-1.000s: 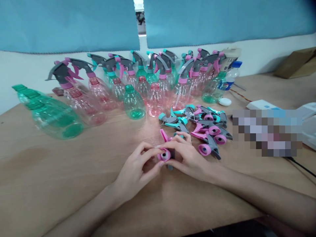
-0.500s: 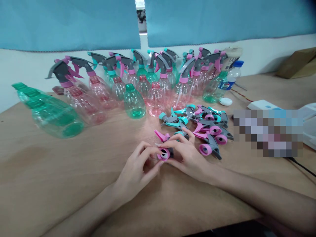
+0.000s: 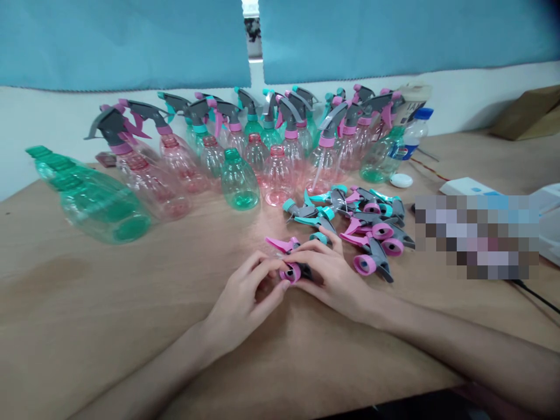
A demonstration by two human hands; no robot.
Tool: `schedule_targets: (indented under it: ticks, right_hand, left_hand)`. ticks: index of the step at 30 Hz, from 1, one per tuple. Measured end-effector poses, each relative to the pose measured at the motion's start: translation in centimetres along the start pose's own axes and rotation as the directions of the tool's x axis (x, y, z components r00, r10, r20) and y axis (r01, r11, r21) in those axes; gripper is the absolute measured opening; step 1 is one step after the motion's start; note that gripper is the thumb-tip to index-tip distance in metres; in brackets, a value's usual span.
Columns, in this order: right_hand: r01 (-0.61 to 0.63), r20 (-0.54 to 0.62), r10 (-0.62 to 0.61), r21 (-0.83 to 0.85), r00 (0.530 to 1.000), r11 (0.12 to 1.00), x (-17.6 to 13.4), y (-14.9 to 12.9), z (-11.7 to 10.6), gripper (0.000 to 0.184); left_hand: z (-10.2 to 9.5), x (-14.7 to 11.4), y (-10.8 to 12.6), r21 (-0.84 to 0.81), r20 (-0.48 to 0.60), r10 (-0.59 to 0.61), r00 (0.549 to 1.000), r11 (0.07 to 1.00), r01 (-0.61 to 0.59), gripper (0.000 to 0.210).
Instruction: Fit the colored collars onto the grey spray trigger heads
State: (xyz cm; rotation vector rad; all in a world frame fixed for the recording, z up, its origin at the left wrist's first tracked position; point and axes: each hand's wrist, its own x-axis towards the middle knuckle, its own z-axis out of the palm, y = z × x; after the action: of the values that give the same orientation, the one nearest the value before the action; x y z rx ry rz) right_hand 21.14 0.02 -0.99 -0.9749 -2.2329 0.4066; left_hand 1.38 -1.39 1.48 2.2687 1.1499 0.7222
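Observation:
Between my two hands is a grey and pink trigger spray head (image 3: 289, 273), its round pink collar turned toward me and its pink lever pointing away to the left. My left hand (image 3: 247, 291) pinches the collar with thumb and fingers. From the right, my right hand (image 3: 330, 268) grips the grey body, which its fingers partly hide. Just beyond the right hand lies a pile of loose spray heads, among them a pink-collared one (image 3: 364, 265) and a turquoise-collared one (image 3: 321, 217).
Behind stand pink and green spray bottles, some uncapped, like the green bottle (image 3: 240, 181) and the pink bottle (image 3: 277, 178). Green bottles (image 3: 100, 204) are at the left. A blue-capped bottle (image 3: 415, 137), a white oval object (image 3: 401, 181) and a blurred-out patch (image 3: 476, 236) lie right.
The spray head has turned slightly between my fingers, its pink lever swinging to the left. Both hands stay nearly in place; the view has shifted a little.

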Motion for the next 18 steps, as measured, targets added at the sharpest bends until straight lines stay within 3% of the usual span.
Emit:
schedule_targets:
  ticks: [12,18]
  right_hand:
    - [0.151,-0.093,-0.149,0.015,0.985,0.988,0.01,0.27,0.48,0.024]
    - [0.153,-0.126,-0.144,0.065,0.982,0.986,-0.24,0.42,0.54,0.029]
  left_hand:
    - [0.00,0.19,-0.19,0.011,-0.024,-0.033,0.999,0.999,0.034,0.013]
    - [-0.24,0.28,-0.15,-0.009,-0.007,-0.018,1.000,1.000,0.018,0.015]
